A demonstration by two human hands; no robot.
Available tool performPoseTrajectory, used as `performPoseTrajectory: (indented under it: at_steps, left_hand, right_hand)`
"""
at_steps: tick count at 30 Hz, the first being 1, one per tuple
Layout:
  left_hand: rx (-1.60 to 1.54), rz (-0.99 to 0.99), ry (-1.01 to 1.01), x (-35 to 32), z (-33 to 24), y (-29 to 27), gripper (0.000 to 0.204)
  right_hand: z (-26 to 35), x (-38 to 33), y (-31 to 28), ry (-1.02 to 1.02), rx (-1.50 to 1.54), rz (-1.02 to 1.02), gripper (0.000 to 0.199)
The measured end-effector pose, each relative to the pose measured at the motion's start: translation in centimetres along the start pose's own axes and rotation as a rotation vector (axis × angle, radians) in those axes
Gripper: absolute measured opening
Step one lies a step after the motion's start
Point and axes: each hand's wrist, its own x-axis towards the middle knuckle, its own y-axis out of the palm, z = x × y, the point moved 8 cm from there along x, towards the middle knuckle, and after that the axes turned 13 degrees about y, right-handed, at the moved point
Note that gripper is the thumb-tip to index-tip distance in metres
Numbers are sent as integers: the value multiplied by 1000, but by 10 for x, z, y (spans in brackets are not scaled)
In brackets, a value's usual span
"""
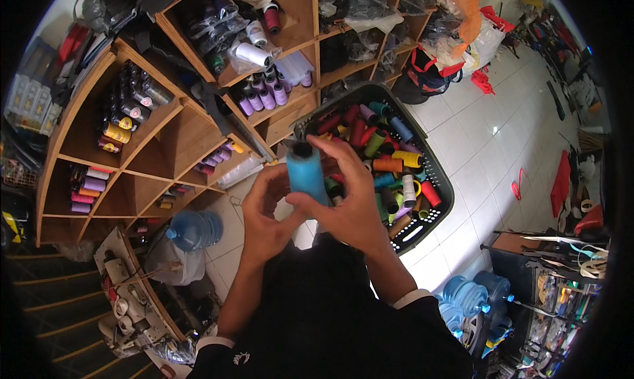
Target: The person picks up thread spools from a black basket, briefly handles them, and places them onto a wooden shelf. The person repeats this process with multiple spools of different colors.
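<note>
A blue thread spool [306,179] with a dark top stands roughly upright between my two hands, held in front of my chest. My left hand [267,204] curves round its left side, the fingers partly hidden behind it. From the other side my right hand [343,190] grips it, with the thumb across the front and the index finger up near the top. Just beyond and to the right of my hands is a dark perforated plastic basket [441,174], filled with spools in many colours, among them a white spool [409,190] and a yellow spool [407,159].
Wooden cubby shelves [181,174] at the left and far side hold purple spools [264,96] and dark spools. A sewing machine [122,306] sits lower left, near a blue water jug [195,230]. More water jugs [469,293] stand lower right. Bags [429,72] lie on the tiled floor.
</note>
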Motion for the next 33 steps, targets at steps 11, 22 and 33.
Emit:
performPoseTrajectory:
  at_steps: [11, 22, 33]
  left_hand:
    - [-405, -117, -119, -5, 20, -10, 70]
    - [-647, -116, -314, -10, 26, -10, 63]
    - [-733, -234, -403, -28, 23, -32, 66]
  right_hand:
    - [-22, -7, 2, 173, 452, 162, 51]
    - [-34, -4, 6, 189, 574, 95, 17]
    - [-15, 0, 30, 109, 274, 97, 15]
